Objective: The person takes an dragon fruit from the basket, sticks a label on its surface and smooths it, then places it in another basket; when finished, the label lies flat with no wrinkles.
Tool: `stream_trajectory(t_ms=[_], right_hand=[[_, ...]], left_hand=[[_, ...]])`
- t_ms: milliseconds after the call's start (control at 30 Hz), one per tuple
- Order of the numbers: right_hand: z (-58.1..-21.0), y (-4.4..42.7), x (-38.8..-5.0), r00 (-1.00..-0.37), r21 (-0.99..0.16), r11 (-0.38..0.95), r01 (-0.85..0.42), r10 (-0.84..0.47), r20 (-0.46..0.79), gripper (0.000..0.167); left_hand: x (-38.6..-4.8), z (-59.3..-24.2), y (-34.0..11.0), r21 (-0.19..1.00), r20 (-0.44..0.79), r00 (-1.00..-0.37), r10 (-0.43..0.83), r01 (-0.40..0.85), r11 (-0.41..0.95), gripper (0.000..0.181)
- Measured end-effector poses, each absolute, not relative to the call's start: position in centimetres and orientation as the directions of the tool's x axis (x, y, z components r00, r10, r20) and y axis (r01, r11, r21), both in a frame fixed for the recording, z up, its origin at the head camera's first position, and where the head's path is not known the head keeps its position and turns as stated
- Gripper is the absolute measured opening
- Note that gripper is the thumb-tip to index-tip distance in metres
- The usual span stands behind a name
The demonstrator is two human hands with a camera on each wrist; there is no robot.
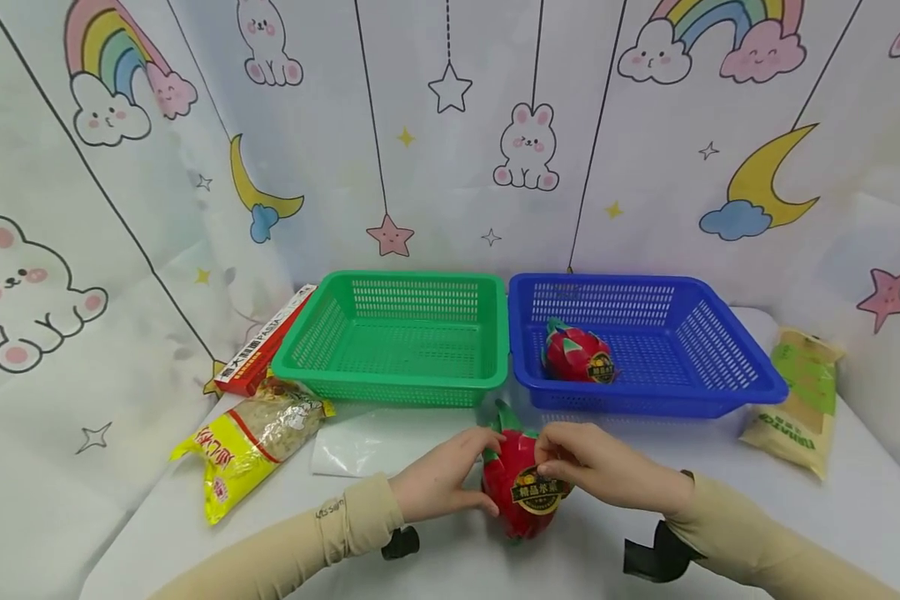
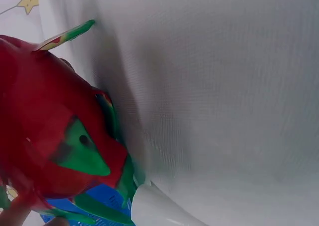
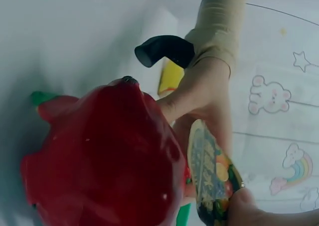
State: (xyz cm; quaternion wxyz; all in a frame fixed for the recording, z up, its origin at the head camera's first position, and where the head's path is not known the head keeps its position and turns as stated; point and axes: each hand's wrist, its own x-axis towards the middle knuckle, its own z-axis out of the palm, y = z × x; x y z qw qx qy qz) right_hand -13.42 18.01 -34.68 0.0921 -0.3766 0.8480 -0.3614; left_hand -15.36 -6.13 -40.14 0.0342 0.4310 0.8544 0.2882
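Note:
A red dragon fruit (image 1: 508,467) with green-tipped scales is on the table between my two hands. My left hand (image 1: 442,482) holds it from the left side, fingers over the top and thumb low on the near side. At the edge of its black-and-gold sticker (image 1: 536,497), my right hand (image 1: 611,467) pinches with thumb and forefinger. From the right wrist, the sticker (image 3: 212,173) stands up from the fruit (image 3: 104,161) along one side; how much still adheres is hidden. In the left wrist view the fruit (image 2: 35,106) covers most of my fingers.
Behind are a green basket (image 1: 390,393) and a blue basket (image 1: 645,400), the blue one holding another stickered dragon fruit (image 1: 576,354). A yellow food bag (image 1: 232,458), a red box (image 1: 266,342) and a white sheet (image 1: 356,442) lie left; a brown packet (image 1: 798,400) lies right.

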Motion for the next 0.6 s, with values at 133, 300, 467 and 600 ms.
stream_trajectory(t_ms=[133, 300, 467, 600], right_hand=[[-34.7, 17.5, -13.6, -0.717, -0.717, 0.476, -0.509, -0.695, 0.047, 0.011], [-35.0, 17.2, -13.7, -0.75, -0.731, 0.509, -0.456, -0.661, 0.008, 0.01], [-35.3, 16.9, -13.8, -0.782, -0.735, 0.533, -0.419, -0.624, -0.007, 0.011], [-35.6, 16.6, -13.7, -0.805, -0.72, 0.561, -0.408, -0.594, -0.006, 0.012]], left_hand=[[-15.4, -40.1, -6.2, 0.522, 0.178, -0.635, 0.752, 0.709, 0.475, 0.064], [-15.3, -39.9, -6.3, 0.518, 0.154, -0.636, 0.756, 0.704, 0.487, 0.067], [-15.4, -39.7, -6.3, 0.485, 0.146, -0.619, 0.772, 0.725, 0.49, 0.071], [-15.2, -39.5, -6.3, 0.472, 0.122, -0.623, 0.773, 0.721, 0.507, 0.07]])
